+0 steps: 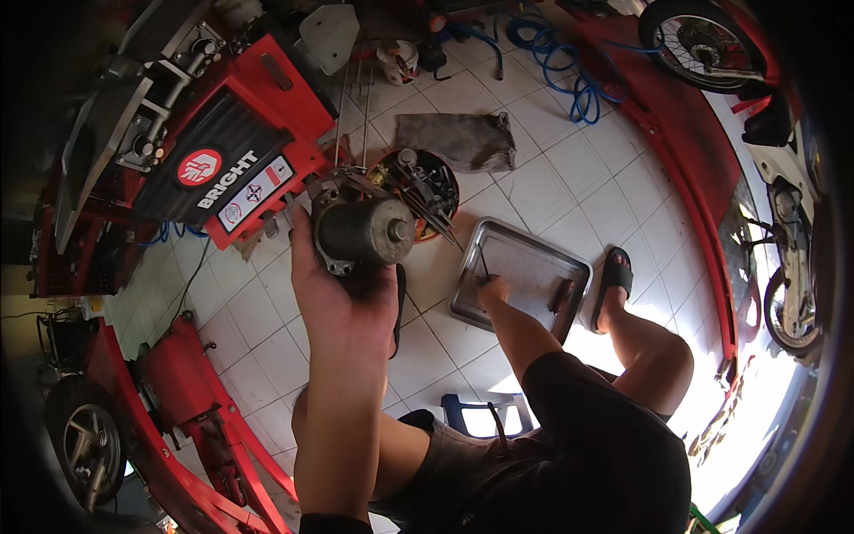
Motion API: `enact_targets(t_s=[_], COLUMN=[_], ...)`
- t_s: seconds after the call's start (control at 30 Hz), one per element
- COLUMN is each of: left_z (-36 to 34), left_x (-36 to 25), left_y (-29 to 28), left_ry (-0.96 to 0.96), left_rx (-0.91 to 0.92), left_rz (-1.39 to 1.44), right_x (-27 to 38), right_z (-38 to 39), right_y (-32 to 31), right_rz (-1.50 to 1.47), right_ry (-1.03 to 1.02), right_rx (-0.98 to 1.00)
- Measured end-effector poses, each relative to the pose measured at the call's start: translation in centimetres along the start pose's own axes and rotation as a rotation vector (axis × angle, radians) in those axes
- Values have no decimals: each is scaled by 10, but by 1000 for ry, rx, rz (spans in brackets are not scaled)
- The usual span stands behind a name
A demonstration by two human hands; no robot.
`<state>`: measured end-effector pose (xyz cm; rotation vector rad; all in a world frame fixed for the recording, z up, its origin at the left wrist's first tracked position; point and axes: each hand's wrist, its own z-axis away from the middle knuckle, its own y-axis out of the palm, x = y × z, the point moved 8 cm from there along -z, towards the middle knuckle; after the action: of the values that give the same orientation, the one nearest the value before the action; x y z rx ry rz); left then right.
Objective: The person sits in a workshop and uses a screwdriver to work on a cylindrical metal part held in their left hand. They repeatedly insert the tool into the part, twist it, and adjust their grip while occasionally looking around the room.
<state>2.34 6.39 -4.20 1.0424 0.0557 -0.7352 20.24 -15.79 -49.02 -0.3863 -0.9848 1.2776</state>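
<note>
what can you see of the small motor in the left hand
The motor is a stubby grey metal cylinder, dull and grimy, lying on its side with a round end cap facing right and a flanged mounting bracket at its left end. The left hand grips it from below, holding it up above the tiled floor.

- Location type: motorcycle repair workshop.
- Indicators: motorcycle wheels [703,40] at the edges; red tool chest [227,169]; coiled blue air hose [556,62]; oily rag [455,141]; metal parts tray [525,258] on white tiled floor [569,178].
</note>
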Motion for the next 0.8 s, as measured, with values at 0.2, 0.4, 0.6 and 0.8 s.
enact_targets(t_s=[0.2,0.4,0.6,0.8], left_z=[5,8,20,17], left_x=[-1,10,31,60], left_y=[2,22,38,18], left_ry=[-56,-69,-156,-232], left_rx=[5,127,280,257], left_rz=[117,143,100,2], right_x=[8,41,127,199], right_z=[7,29,47,177], right_y=[0,-64,-213,-333], right_rz=[-56,-123,-394,-625], right_ry=[8,-225,-554,-760], right_rx=[-13,82,-109,113])
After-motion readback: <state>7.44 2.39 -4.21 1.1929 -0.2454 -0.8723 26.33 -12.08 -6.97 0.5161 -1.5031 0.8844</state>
